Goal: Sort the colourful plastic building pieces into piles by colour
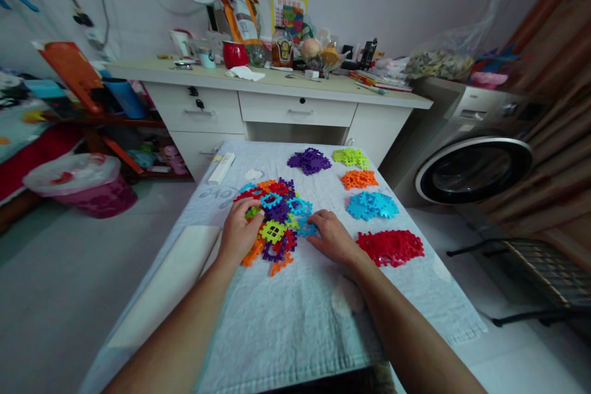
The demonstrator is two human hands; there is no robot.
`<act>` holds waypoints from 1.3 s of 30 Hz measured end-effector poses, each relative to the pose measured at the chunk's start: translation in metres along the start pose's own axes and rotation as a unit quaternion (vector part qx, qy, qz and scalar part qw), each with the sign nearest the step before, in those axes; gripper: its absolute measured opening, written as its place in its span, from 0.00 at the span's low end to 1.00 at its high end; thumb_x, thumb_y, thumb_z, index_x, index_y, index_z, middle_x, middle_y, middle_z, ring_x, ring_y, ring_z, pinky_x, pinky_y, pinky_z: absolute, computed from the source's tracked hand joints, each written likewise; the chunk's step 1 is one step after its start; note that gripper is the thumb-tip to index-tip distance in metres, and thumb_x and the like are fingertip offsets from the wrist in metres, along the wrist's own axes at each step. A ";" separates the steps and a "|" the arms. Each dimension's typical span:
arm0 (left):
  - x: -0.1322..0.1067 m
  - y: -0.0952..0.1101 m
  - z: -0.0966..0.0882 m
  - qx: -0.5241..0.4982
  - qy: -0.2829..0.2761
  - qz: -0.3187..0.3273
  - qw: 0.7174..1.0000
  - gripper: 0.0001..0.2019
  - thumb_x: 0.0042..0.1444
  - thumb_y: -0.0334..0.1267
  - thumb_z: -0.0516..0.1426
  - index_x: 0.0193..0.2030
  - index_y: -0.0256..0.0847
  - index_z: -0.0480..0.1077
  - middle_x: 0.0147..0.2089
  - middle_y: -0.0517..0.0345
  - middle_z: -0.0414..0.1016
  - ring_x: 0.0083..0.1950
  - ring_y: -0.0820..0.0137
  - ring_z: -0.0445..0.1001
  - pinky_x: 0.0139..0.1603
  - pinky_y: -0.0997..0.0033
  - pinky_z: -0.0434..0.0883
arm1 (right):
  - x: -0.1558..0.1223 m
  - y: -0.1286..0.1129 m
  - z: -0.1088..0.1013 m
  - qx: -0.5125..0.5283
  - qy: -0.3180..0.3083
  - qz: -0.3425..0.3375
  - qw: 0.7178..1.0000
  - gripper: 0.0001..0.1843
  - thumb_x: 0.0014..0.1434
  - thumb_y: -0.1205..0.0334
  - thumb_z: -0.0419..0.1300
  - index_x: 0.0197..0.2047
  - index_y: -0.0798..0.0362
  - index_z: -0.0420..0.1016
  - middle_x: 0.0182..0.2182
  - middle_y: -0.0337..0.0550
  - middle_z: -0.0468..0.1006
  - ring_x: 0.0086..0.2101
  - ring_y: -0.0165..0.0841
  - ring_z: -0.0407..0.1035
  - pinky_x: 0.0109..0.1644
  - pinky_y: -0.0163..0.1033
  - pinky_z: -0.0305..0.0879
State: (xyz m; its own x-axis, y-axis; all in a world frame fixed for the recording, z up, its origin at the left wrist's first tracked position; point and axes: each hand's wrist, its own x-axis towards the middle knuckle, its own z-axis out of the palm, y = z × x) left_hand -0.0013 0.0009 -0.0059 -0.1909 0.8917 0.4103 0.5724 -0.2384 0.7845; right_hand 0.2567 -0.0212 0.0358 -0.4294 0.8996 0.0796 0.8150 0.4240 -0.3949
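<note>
A mixed pile of plastic interlocking puzzle pieces (277, 212) in purple, red, orange, blue and lime green lies on the cloth-covered table. My left hand (239, 228) rests on the pile's left edge, its thumb and fingers apart around a lime green piece (252, 212). At the right edge, the fingers of my right hand (330, 235) close on a blue interlocking piece (305, 228). Sorted heaps lie farther right: purple (309, 161), lime green (351, 158), orange (359, 179), blue (372, 205) and red (390, 247).
A white oblong box (222, 168) lies at the table's far left corner. The pale cloth (295, 326) hangs over the table edges. Behind stands a white desk (295, 108) crowded with jars and packets. A washing machine (471, 141) is at right, a pink bin (87, 191) at left.
</note>
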 end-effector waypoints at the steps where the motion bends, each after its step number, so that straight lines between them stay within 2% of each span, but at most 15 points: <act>1: 0.000 -0.001 0.000 0.001 -0.001 0.000 1.000 0.11 0.54 0.41 0.56 0.43 0.43 0.74 0.51 0.53 0.73 0.56 0.62 0.71 0.64 0.59 0.65 | 0.000 0.000 -0.001 -0.003 -0.003 -0.001 1.000 0.19 0.57 0.62 0.64 0.52 0.55 0.74 0.49 0.51 0.73 0.50 0.38 0.66 0.55 0.39 0.60; 8: 0.001 -0.004 0.002 -0.003 0.000 0.009 1.000 0.11 0.54 0.41 0.57 0.43 0.42 0.74 0.51 0.53 0.73 0.56 0.62 0.71 0.64 0.59 0.65 | -0.002 0.009 -0.015 -0.054 0.017 0.003 0.998 0.18 0.53 0.66 0.62 0.49 0.55 0.75 0.43 0.50 0.74 0.46 0.40 0.67 0.54 0.41 0.60; 12: 0.001 -0.005 0.002 0.001 -0.001 0.009 1.000 0.11 0.55 0.41 0.57 0.43 0.43 0.74 0.52 0.53 0.73 0.57 0.62 0.71 0.64 0.59 0.64 | -0.004 0.028 -0.032 -0.045 0.079 0.011 0.996 0.17 0.54 0.64 0.61 0.48 0.55 0.75 0.42 0.50 0.76 0.45 0.40 0.68 0.53 0.43 0.61; 14: 0.001 -0.004 0.002 -0.002 -0.002 0.005 1.000 0.11 0.54 0.42 0.57 0.43 0.43 0.74 0.52 0.53 0.73 0.57 0.62 0.71 0.64 0.58 0.64 | -0.008 0.048 -0.046 -0.045 0.146 0.048 0.987 0.15 0.54 0.62 0.60 0.46 0.56 0.75 0.42 0.51 0.77 0.45 0.41 0.69 0.53 0.44 0.62; 16: 0.001 -0.002 0.001 -0.005 -0.003 0.001 1.000 0.11 0.54 0.42 0.57 0.43 0.43 0.74 0.51 0.53 0.73 0.57 0.62 0.71 0.64 0.58 0.64 | -0.014 0.072 -0.061 -0.049 0.218 0.112 0.968 0.15 0.54 0.60 0.60 0.44 0.56 0.76 0.42 0.52 0.78 0.43 0.41 0.70 0.52 0.45 0.63; 20: 0.001 0.001 0.000 -0.006 -0.005 -0.006 1.000 0.12 0.54 0.42 0.57 0.43 0.42 0.74 0.51 0.52 0.73 0.56 0.62 0.71 0.65 0.58 0.64 | -0.033 0.116 -0.082 -0.064 0.283 0.263 0.920 0.16 0.52 0.55 0.60 0.42 0.54 0.77 0.38 0.49 0.79 0.39 0.41 0.72 0.47 0.44 0.65; 23: 0.001 0.004 -0.001 -0.006 -0.006 -0.007 1.000 0.12 0.54 0.42 0.56 0.43 0.42 0.74 0.51 0.52 0.73 0.56 0.62 0.71 0.65 0.57 0.64 | -0.042 0.133 -0.086 -0.069 0.284 0.341 0.893 0.17 0.53 0.52 0.60 0.41 0.54 0.78 0.38 0.49 0.80 0.39 0.42 0.73 0.45 0.43 0.65; 28: 0.001 0.009 -0.002 -0.006 -0.007 -0.015 1.000 0.12 0.53 0.42 0.56 0.42 0.42 0.74 0.51 0.52 0.73 0.56 0.61 0.71 0.64 0.56 0.65 | -0.042 0.142 -0.082 -0.085 0.260 0.410 0.870 0.17 0.55 0.52 0.61 0.42 0.54 0.79 0.39 0.52 0.81 0.41 0.43 0.74 0.44 0.43 0.64; 33: 0.001 0.007 -0.002 -0.009 -0.007 -0.014 1.000 0.12 0.53 0.42 0.56 0.42 0.42 0.74 0.51 0.52 0.74 0.55 0.61 0.71 0.64 0.56 0.65 | -0.042 0.147 -0.079 -0.084 0.227 0.400 0.884 0.17 0.57 0.52 0.59 0.43 0.55 0.79 0.40 0.53 0.81 0.40 0.43 0.74 0.44 0.42 0.64; 39: 0.001 0.005 0.000 -0.008 -0.007 -0.009 1.000 0.12 0.53 0.42 0.56 0.42 0.42 0.74 0.51 0.52 0.74 0.56 0.62 0.72 0.64 0.57 0.65 | -0.048 0.144 -0.081 -0.072 0.254 0.379 0.887 0.16 0.58 0.59 0.55 0.43 0.54 0.80 0.39 0.51 0.82 0.39 0.41 0.74 0.45 0.42 0.64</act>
State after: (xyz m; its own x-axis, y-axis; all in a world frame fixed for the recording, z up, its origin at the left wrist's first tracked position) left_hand 0.0011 0.0008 -0.0010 -0.1897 0.9013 0.3895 0.5556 -0.2285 0.7994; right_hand 0.4265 0.0051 0.0492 0.4638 0.8477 0.2575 0.8519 -0.3468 -0.3925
